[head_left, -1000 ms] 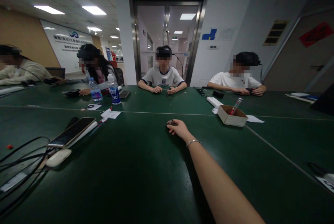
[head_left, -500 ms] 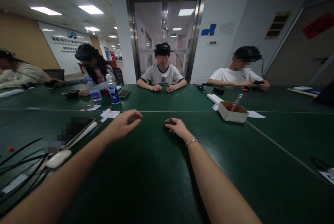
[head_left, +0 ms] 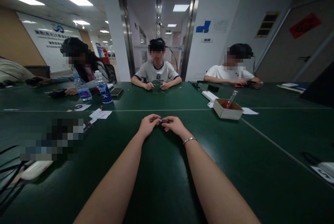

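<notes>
A small dark object with a silvery end (head_left: 163, 121) is held low over the green table (head_left: 159, 175), at the middle of the view. Its exact kind is too small to make out. My right hand (head_left: 176, 126), with a silver bracelet at the wrist, is closed on its right part between thumb and fingers. From the other side, my left hand (head_left: 150, 125) has thumb and fingers pinched at the silvery left end. The fingertips of both hands nearly meet and cover much of the object.
An open cardboard box (head_left: 227, 112) with a red-and-clear tube (head_left: 231, 99) stands to the right. Two bottles, a blue-labelled one (head_left: 103, 88) and a clear one (head_left: 82, 90), stand at left. White papers (head_left: 100, 113) and cables (head_left: 13, 182) lie left. Several people sit opposite.
My left hand has moved right, from open in the air to pinching the object's left end. My right hand keeps its hold. The view has shifted slightly.
</notes>
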Demonstrator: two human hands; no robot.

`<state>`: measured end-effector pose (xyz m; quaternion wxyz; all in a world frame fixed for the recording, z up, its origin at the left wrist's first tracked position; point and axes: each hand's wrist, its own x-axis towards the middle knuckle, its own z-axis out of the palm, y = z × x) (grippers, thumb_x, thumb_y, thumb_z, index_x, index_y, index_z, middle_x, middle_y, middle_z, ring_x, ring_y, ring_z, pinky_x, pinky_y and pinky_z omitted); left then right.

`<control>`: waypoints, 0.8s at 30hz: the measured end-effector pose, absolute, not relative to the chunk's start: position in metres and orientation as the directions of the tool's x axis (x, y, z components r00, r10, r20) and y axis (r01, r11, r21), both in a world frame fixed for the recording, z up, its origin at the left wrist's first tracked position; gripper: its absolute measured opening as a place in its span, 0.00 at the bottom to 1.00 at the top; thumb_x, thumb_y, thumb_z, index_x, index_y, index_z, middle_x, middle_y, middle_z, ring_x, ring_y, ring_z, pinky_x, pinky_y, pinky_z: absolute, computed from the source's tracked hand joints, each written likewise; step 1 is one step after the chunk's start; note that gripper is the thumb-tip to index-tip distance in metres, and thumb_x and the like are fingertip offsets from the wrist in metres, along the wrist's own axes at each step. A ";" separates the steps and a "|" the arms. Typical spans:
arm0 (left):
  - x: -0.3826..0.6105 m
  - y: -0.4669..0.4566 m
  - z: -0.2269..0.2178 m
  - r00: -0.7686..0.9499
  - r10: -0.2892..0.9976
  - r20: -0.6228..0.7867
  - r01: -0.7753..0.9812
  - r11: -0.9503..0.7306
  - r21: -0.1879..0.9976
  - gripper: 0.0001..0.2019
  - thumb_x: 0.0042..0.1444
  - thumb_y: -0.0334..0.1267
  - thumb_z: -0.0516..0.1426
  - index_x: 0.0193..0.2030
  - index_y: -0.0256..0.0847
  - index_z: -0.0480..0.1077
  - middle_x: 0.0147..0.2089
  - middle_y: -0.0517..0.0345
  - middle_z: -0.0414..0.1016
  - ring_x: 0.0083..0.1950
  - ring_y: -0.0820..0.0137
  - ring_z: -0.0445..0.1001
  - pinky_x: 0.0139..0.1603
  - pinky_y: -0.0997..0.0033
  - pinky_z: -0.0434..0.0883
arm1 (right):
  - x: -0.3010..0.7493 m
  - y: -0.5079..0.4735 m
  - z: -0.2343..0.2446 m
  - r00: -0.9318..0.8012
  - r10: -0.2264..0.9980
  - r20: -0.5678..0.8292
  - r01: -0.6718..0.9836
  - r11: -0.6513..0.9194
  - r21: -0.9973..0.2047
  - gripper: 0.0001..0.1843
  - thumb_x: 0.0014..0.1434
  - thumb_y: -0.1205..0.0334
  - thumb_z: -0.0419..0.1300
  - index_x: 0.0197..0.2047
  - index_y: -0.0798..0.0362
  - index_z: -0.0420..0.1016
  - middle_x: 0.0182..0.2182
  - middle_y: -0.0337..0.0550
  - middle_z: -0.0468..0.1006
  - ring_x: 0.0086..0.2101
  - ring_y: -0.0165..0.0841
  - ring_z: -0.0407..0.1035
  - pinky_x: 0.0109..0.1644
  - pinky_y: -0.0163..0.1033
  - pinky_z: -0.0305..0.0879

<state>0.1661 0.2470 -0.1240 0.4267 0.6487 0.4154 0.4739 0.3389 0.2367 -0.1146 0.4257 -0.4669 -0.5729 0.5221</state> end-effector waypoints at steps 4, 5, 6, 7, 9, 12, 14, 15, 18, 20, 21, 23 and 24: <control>0.164 0.245 -0.121 0.198 0.944 0.263 0.153 -0.295 0.943 0.11 0.49 0.37 0.62 0.40 0.38 0.75 0.42 0.51 0.78 0.42 0.65 0.76 0.51 0.62 0.72 | 0.345 0.234 -0.109 -0.204 0.979 -0.026 -0.029 -0.032 -0.999 0.11 0.53 0.80 0.62 0.39 0.59 0.77 0.27 0.41 0.78 0.22 0.25 0.72 0.27 0.26 0.72; 0.164 0.245 -0.120 0.196 0.946 0.258 0.155 -0.290 0.944 0.11 0.48 0.36 0.62 0.40 0.38 0.75 0.41 0.50 0.78 0.43 0.65 0.76 0.51 0.61 0.72 | 0.347 0.234 -0.109 -0.211 0.977 -0.029 -0.056 -0.042 -0.998 0.11 0.55 0.79 0.61 0.39 0.59 0.77 0.28 0.42 0.78 0.23 0.25 0.73 0.28 0.27 0.73; 0.165 0.244 -0.120 0.193 0.948 0.252 0.155 -0.283 0.946 0.11 0.48 0.35 0.63 0.40 0.38 0.75 0.41 0.50 0.78 0.43 0.65 0.76 0.52 0.61 0.72 | 0.348 0.234 -0.109 -0.220 0.975 -0.030 -0.077 -0.048 -0.996 0.11 0.56 0.79 0.60 0.40 0.59 0.77 0.29 0.42 0.78 0.24 0.26 0.73 0.29 0.27 0.73; 0.165 0.244 -0.119 0.187 0.952 0.244 0.150 -0.273 0.950 0.10 0.48 0.35 0.63 0.39 0.38 0.75 0.40 0.50 0.78 0.42 0.65 0.76 0.52 0.61 0.72 | 0.349 0.234 -0.109 -0.221 0.975 -0.027 -0.095 -0.049 -0.994 0.11 0.56 0.79 0.60 0.41 0.59 0.77 0.30 0.43 0.78 0.24 0.26 0.74 0.30 0.27 0.74; 0.166 0.244 -0.120 0.174 0.960 0.217 0.121 -0.240 0.963 0.11 0.49 0.36 0.63 0.40 0.37 0.75 0.39 0.51 0.78 0.40 0.66 0.76 0.50 0.62 0.73 | 0.350 0.235 -0.110 -0.196 0.981 -0.017 -0.131 -0.043 -0.990 0.12 0.56 0.79 0.60 0.42 0.58 0.76 0.31 0.42 0.77 0.24 0.26 0.74 0.30 0.28 0.74; 0.167 0.246 -0.122 0.163 0.971 0.176 0.069 -0.190 0.979 0.11 0.50 0.39 0.63 0.40 0.36 0.75 0.37 0.51 0.78 0.38 0.68 0.76 0.46 0.64 0.74 | 0.350 0.236 -0.113 -0.150 0.988 -0.022 -0.185 -0.050 -0.981 0.13 0.54 0.79 0.62 0.42 0.58 0.76 0.33 0.43 0.76 0.24 0.27 0.74 0.31 0.30 0.75; 0.168 0.248 -0.123 0.156 0.974 0.164 0.068 -0.177 0.982 0.12 0.51 0.41 0.63 0.39 0.36 0.75 0.35 0.51 0.78 0.36 0.68 0.76 0.43 0.66 0.74 | 0.350 0.236 -0.113 -0.157 0.987 -0.031 -0.210 -0.064 -0.976 0.13 0.53 0.79 0.63 0.41 0.58 0.76 0.34 0.44 0.76 0.26 0.28 0.74 0.33 0.31 0.76; 0.168 0.249 -0.123 0.148 0.976 0.159 0.071 -0.171 0.983 0.13 0.51 0.42 0.63 0.39 0.35 0.75 0.35 0.52 0.77 0.35 0.69 0.76 0.42 0.67 0.74 | 0.350 0.236 -0.112 -0.165 0.986 -0.031 -0.221 -0.067 -0.973 0.13 0.53 0.80 0.63 0.41 0.58 0.76 0.34 0.44 0.76 0.27 0.28 0.75 0.35 0.31 0.76; 0.169 0.251 -0.123 0.127 0.982 0.137 0.075 -0.147 0.986 0.15 0.51 0.46 0.62 0.37 0.35 0.75 0.32 0.53 0.76 0.32 0.70 0.74 0.36 0.70 0.73 | 0.351 0.234 -0.110 -0.181 0.983 -0.029 -0.260 -0.077 -0.963 0.15 0.52 0.81 0.63 0.41 0.58 0.77 0.34 0.43 0.75 0.29 0.29 0.75 0.39 0.32 0.76; 0.169 0.251 -0.123 0.122 0.982 0.147 0.095 -0.159 0.983 0.15 0.52 0.47 0.61 0.36 0.34 0.74 0.29 0.54 0.75 0.30 0.71 0.73 0.34 0.72 0.71 | 0.352 0.234 -0.109 -0.193 0.981 -0.032 -0.279 -0.086 -0.956 0.14 0.53 0.81 0.63 0.42 0.58 0.77 0.34 0.43 0.75 0.30 0.29 0.75 0.40 0.33 0.76; 0.169 0.251 -0.122 0.123 0.980 0.156 0.107 -0.169 0.980 0.16 0.52 0.48 0.61 0.36 0.35 0.74 0.29 0.55 0.75 0.30 0.72 0.73 0.32 0.73 0.70 | 0.352 0.233 -0.108 -0.196 0.980 -0.033 -0.284 -0.089 -0.955 0.14 0.54 0.80 0.63 0.42 0.57 0.77 0.35 0.43 0.75 0.30 0.29 0.75 0.40 0.33 0.76; 0.169 0.249 -0.121 0.117 0.978 0.171 0.125 -0.185 0.975 0.16 0.52 0.49 0.60 0.35 0.35 0.74 0.28 0.56 0.74 0.29 0.72 0.72 0.30 0.74 0.69 | 0.352 0.233 -0.107 -0.197 0.980 -0.033 -0.288 -0.090 -0.953 0.12 0.55 0.77 0.63 0.43 0.57 0.77 0.37 0.44 0.76 0.31 0.29 0.75 0.41 0.33 0.77; 0.169 0.248 -0.119 0.113 0.978 0.175 0.131 -0.189 0.973 0.16 0.52 0.49 0.60 0.35 0.35 0.74 0.27 0.56 0.74 0.29 0.72 0.72 0.30 0.74 0.68 | 0.352 0.234 -0.107 -0.193 0.981 -0.031 -0.291 -0.088 -0.953 0.12 0.55 0.77 0.63 0.42 0.57 0.77 0.37 0.45 0.76 0.32 0.30 0.75 0.41 0.34 0.77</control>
